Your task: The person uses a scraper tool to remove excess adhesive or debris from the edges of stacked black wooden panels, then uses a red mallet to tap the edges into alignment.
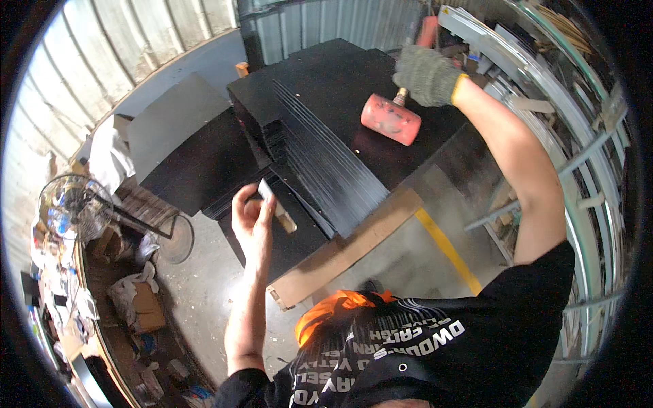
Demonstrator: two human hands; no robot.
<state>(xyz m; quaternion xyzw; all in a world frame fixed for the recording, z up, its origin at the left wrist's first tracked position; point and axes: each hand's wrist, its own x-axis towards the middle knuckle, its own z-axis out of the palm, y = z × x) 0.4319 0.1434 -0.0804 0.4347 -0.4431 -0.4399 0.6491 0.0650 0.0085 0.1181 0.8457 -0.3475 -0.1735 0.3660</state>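
Red mallet (391, 121): its head is over the large black stack (326, 61), and I cannot tell whether the two touch. My right hand (428, 76), in a grey knitted glove with a yellow cuff, is closed around the handle, just above the head's short metal neck. My left hand (253, 216), bare, pinches a pale flat strip (283, 219) between thumb and fingers, tilted over a lower black pile (296, 245); whether the strip's far end rests on it I cannot tell. Between my hands a row of thin black sheets (330, 173) lies at a slant, edges closely spaced, beside the large black stack. A long tan board (350, 255) runs along the near side of the piles. To my left stands another stack with a grey top (178, 112), and nearer me a round-based fan (76, 207). A yellow line (449, 251) crosses the floor to the right, near racks of metal bars (578, 156). Orange cloth (333, 314) shows at my waist.
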